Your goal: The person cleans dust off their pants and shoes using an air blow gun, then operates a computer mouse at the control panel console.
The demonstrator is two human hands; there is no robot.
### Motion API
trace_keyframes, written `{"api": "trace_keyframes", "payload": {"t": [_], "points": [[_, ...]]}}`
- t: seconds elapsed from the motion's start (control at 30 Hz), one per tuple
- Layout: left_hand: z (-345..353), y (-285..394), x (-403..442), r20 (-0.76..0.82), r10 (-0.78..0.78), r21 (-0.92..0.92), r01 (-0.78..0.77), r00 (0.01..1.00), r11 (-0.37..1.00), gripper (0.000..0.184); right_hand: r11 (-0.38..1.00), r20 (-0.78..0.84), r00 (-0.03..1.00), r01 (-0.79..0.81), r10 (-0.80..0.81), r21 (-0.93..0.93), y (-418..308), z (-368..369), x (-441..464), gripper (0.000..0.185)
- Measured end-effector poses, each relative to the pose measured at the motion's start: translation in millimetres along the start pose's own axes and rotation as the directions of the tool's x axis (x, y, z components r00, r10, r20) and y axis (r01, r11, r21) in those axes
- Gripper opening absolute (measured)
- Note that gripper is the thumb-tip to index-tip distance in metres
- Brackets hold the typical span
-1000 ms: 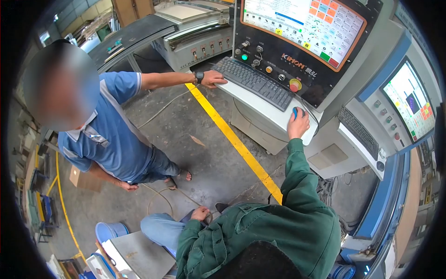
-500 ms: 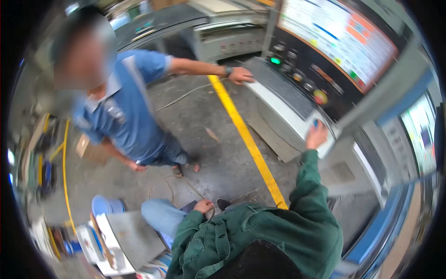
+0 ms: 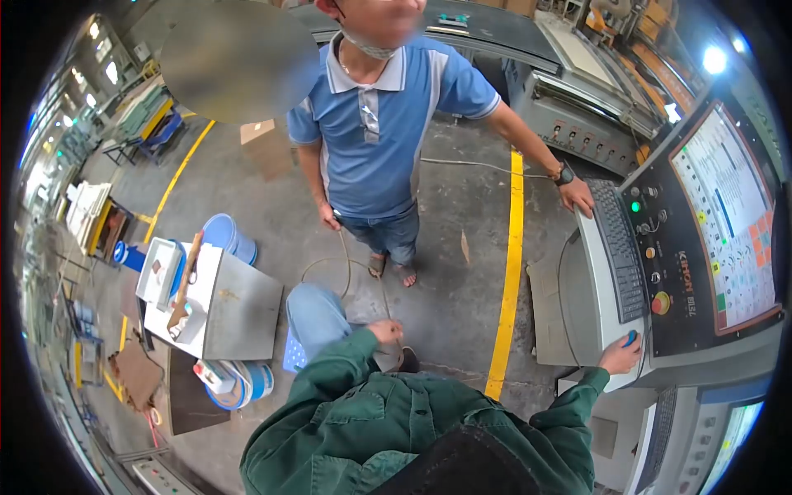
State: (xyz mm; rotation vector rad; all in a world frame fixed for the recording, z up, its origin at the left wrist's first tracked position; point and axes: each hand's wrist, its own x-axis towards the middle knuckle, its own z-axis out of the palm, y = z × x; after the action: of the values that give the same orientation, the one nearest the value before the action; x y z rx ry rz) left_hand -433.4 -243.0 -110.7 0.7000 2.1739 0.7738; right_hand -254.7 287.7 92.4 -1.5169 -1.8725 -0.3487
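My right hand (image 3: 619, 356) is wrapped over a small blue computer mouse (image 3: 631, 338) at the near end of a white console shelf (image 3: 587, 262). Farther along that shelf lies a black keyboard (image 3: 620, 247). My left hand (image 3: 384, 332) is in front of my body near my bent knee, its fingers curled around a thin tan cord (image 3: 384, 299). The cord runs down past the hand and also loops across the floor. Above the console a monitor (image 3: 726, 214) shows a light screen with orange tiles.
A co-worker in a blue polo shirt (image 3: 375, 140) stands ahead, one hand (image 3: 576, 196) on the shelf edge. Yellow floor line (image 3: 507, 272) runs between us and the console. Left are a grey cabinet (image 3: 247, 299), blue bucket (image 3: 229, 238) and tub (image 3: 252, 386).
My view has swung to the right and tilted up, so the console appears farther right. My right hand stays on the mouse. My left hand stays by my knee with the cord.
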Motion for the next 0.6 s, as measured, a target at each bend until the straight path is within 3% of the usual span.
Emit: {"api": "trace_keyframes", "payload": {"t": [0.17, 0.27, 0.37, 0.43, 0.47, 0.53, 0.57, 0.6], "points": [[-104.5, -17.6, -18.6, -0.191, -0.16, 0.066, 0.175, 0.968, 0.982, 0.04, 1.0, 0.006, 1.0, 0.012, -0.012, -0.021, 2.2, -2.2, 0.8, 0.033], [-162.8, -50.1, -44.8, -0.475, -0.171, -0.014, 0.187, 0.863, 0.982, 0.042, 1.0, 0.021, 1.0, 0.008, -0.008, -0.025, 5.4, 2.3, 1.9, 0.033], [-192.5, -79.6, -75.8, -0.576, -0.229, -0.053, 0.244, 0.784, 0.968, 0.043, 0.999, -0.004, 1.0, 0.024, -0.024, -0.022, 8.3, 5.6, 2.2, 0.036], [-187.0, -107.7, -83.3, -0.656, -0.385, -0.34, 0.201, 0.649, 0.919, 0.042, 0.999, 0.023, 1.0, 0.017, -0.016, -0.034, 7.9, 3.4, 3.9, 0.037], [-189.8, -88.4, -93.0, -0.653, -0.391, -0.343, 0.207, 0.648, 0.916, 0.042, 0.999, 0.043, 0.999, -0.002, 0.004, -0.039, 5.5, 1.3, 3.9, 0.037], [-194.2, -52.8, -115.3, -0.179, -0.7, -0.601, 0.487, 0.691, 0.635, 0.035, 0.999, 0.054, 0.999, -0.007, 0.01, -0.04, 2.8, -3.7, 4.4, 0.037], [-189.0, -65.0, -115.7, -0.178, -0.703, -0.596, 0.493, 0.689, 0.634, 0.035, 0.999, 0.056, 0.998, -0.019, 0.021, -0.037, 2.1, -3.0, 3.8, 0.037], [-180.7, -84.5, -111.9, -0.26, -0.6, -0.569, 0.382, 0.757, 0.728, 0.035, 0.999, 0.059, 0.998, -0.023, 0.025, -0.038, 2.2, 2.3, 3.5, 0.037]]}}
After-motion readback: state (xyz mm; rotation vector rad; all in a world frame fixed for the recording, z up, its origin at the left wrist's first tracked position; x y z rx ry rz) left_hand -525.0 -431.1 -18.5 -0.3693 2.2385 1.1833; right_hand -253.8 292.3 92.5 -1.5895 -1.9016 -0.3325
